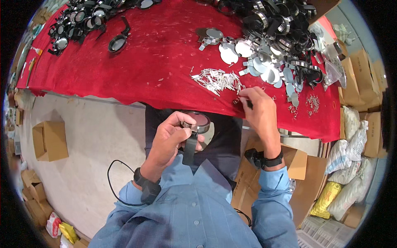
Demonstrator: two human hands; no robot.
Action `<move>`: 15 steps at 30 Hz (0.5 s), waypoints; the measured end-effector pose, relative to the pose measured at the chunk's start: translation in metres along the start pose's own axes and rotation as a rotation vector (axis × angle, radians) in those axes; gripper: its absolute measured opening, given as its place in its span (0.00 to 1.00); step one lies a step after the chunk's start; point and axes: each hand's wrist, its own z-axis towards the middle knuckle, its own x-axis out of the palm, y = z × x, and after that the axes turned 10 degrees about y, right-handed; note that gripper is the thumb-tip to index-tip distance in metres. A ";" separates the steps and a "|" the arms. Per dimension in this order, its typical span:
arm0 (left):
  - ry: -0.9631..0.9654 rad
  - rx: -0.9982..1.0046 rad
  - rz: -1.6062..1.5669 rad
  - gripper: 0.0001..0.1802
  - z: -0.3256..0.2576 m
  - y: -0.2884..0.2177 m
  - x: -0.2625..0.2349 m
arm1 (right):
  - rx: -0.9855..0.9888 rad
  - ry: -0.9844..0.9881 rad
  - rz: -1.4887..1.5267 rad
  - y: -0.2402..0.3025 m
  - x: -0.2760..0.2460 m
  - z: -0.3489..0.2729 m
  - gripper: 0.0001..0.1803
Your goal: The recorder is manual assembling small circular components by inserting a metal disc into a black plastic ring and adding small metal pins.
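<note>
My left hand (171,134) is closed around a round, watch-like case (199,122) with a shiny rim, held over my lap just below the table's front edge. A short black strap (190,149) hangs down from that case. My right hand (260,108) is over the front edge of the red-covered table, its fingers drawn together in a pinch; something small and dark shows at the fingertips, but what it is cannot be made out. Just left of those fingers lies a heap of small silvery pins (217,80). Several tiny metal clips (293,110) lie to its right.
Flat silvery discs (264,66) and a tall pile of black straps and rings (281,20) cover the red cloth (157,58) at the right. More strapped round cases (78,25) lie at the far left, one apart (117,43). Cardboard boxes (50,140) and sacks (347,165) stand around.
</note>
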 end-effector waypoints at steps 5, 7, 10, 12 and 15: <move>-0.057 0.010 -0.015 0.11 -0.001 -0.001 -0.002 | 0.042 -0.200 0.123 -0.007 -0.002 0.001 0.05; -0.074 0.018 -0.016 0.11 -0.001 -0.001 -0.002 | 0.102 -0.210 0.145 -0.006 -0.003 -0.001 0.05; -0.028 -0.022 -0.027 0.11 0.000 -0.001 -0.003 | 0.179 -0.193 0.179 -0.002 -0.001 -0.007 0.04; -0.015 -0.029 -0.029 0.11 0.001 0.000 -0.002 | 0.198 -0.167 0.189 0.003 0.003 -0.009 0.06; -0.027 -0.024 -0.016 0.12 0.001 -0.001 0.000 | 0.253 -0.104 0.044 0.011 0.016 -0.009 0.10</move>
